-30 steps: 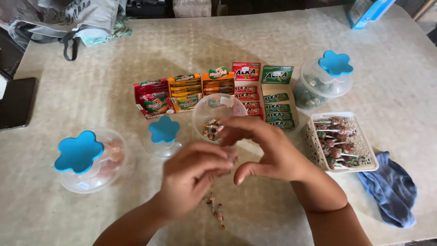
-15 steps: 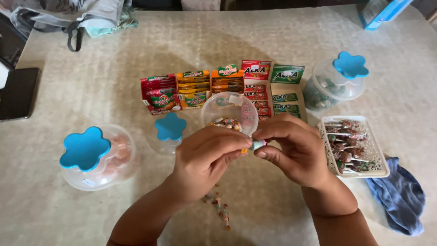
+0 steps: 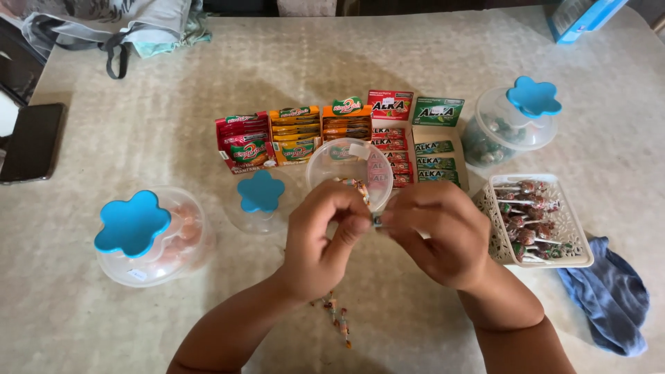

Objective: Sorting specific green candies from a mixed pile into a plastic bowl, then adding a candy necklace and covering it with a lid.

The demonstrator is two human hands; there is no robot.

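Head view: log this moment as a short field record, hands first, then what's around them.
left hand: pinching one end of a small wrapped sweet
right hand: pinching the sweet's other end
open jar: clear, lidless, just behind the hands, a few sweets inside
loose lid: blue, flower-shaped, left of the open jar
loose sweets: on the table between the forearms
basket: white, lollipops inside, right of the hands

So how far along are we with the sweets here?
Some wrapped sweets already lie in the open jar. Left hand and right hand pinch one small sweet between them just in front of it. A few loose sweets remain on the table.
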